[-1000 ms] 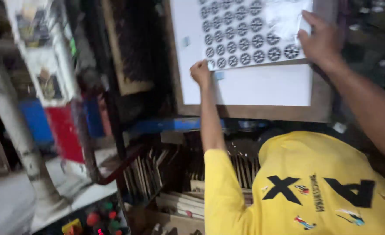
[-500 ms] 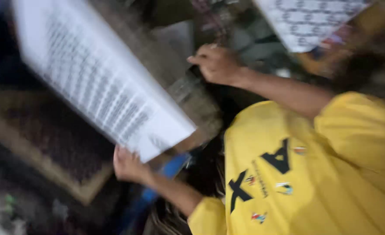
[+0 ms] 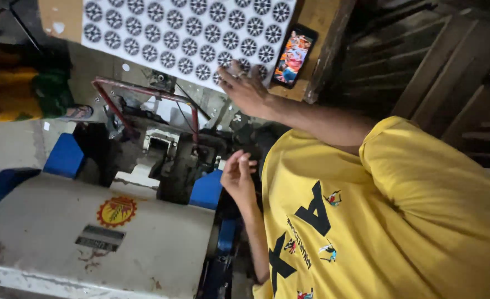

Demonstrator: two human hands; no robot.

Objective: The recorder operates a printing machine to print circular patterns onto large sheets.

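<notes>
I press my right hand (image 3: 246, 88) flat on the lower edge of the patterned sheet (image 3: 189, 33) on the wooden board, left hand (image 3: 238, 176) half-curled and empty; risk: a sideways push slides the sheet against the phone (image 3: 293, 55)

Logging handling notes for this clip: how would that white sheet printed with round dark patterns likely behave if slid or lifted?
The printed sheet lies flat on the wooden board, so it is probably thin, light and floppy if lifted by one edge. With one hand pressing its edge, it would likely slide easily and might crease or tear.
</notes>
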